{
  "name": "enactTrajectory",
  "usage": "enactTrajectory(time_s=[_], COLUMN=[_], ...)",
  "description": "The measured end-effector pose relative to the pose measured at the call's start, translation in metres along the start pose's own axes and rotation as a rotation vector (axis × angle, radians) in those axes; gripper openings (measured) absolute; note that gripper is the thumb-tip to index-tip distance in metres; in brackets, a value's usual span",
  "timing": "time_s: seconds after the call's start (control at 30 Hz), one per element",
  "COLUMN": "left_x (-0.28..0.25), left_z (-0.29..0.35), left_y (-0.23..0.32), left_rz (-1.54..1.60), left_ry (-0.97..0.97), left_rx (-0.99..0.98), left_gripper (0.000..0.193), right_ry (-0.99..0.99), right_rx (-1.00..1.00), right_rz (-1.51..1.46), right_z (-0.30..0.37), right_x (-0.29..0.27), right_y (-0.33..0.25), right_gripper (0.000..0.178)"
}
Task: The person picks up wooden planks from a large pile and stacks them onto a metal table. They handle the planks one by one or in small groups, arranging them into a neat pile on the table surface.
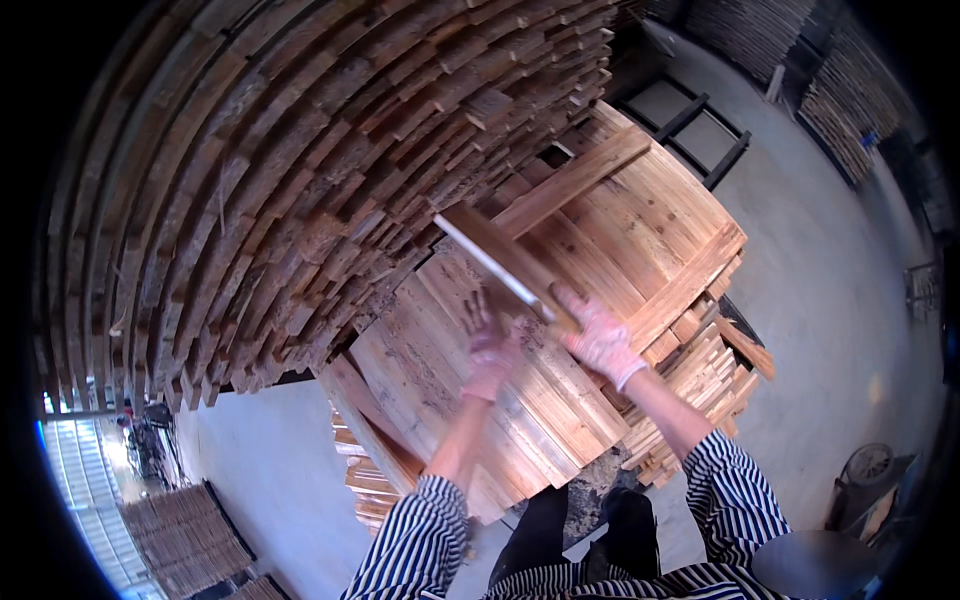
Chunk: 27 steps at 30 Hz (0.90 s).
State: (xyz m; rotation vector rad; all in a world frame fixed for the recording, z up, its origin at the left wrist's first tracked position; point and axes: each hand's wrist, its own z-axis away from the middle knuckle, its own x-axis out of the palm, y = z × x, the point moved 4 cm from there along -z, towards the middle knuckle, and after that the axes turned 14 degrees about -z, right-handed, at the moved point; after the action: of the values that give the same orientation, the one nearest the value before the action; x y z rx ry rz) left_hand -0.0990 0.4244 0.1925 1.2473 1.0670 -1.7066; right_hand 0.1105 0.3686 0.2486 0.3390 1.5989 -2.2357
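My right hand (602, 340), in a thin pinkish glove, grips the near end of a wooden plank (505, 255). The plank is tilted up on edge and one long edge catches bright light. My left hand (487, 345), gloved alike, is just left of it with fingers spread, slightly blurred, over a layer of flat boards (420, 370). Whether its palm touches the boards I cannot tell. Beyond the held plank, more boards lie side by side, with a crosswise wooden strip (575, 182) on top and another strip (690, 285) along the right edge.
A tall stack of rough planks (300, 170) rises along the left and far side. Short wood pieces (700, 400) are piled below the boards at right. A black metal frame (690, 125) lies on the grey floor (810, 270) beyond. Further plank stacks (185, 540) stand around.
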Motion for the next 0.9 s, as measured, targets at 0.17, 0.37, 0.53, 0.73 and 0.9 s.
enactTrajectory(time_s=[0.17, 0.37, 0.53, 0.73, 0.9], left_x=[0.065, 0.092, 0.036, -0.08, 0.021], left_z=[-0.025, -0.02, -0.009, 0.144, 0.292], left_y=[-0.032, -0.004, -0.001, 0.151, 0.276], left_rz=[-0.681, -0.222, 0.267, 0.959, 0.959], left_ry=[0.127, 0.092, -0.03, 0.037, -0.544], left_rx=[0.171, 0.201, -0.003, 0.107, 0.775], left_gripper=[0.089, 0.086, 0.073, 0.063, 0.052], right_ry=[0.031, 0.231, 0.661, 0.278, 0.584], right_rx=[0.117, -0.072, -0.292, 0.082, 0.603], right_rz=[0.292, 0.125, 0.061, -0.338, -0.24], right_z=[-0.038, -0.026, 0.076, 0.274, 0.412], right_x=[-0.003, 0.032, 0.07, 0.128, 0.143], right_y=[-0.001, 0.041, 0.014, 0.16, 0.409], right_gripper=[0.063, 0.063, 0.055, 0.033, 0.045])
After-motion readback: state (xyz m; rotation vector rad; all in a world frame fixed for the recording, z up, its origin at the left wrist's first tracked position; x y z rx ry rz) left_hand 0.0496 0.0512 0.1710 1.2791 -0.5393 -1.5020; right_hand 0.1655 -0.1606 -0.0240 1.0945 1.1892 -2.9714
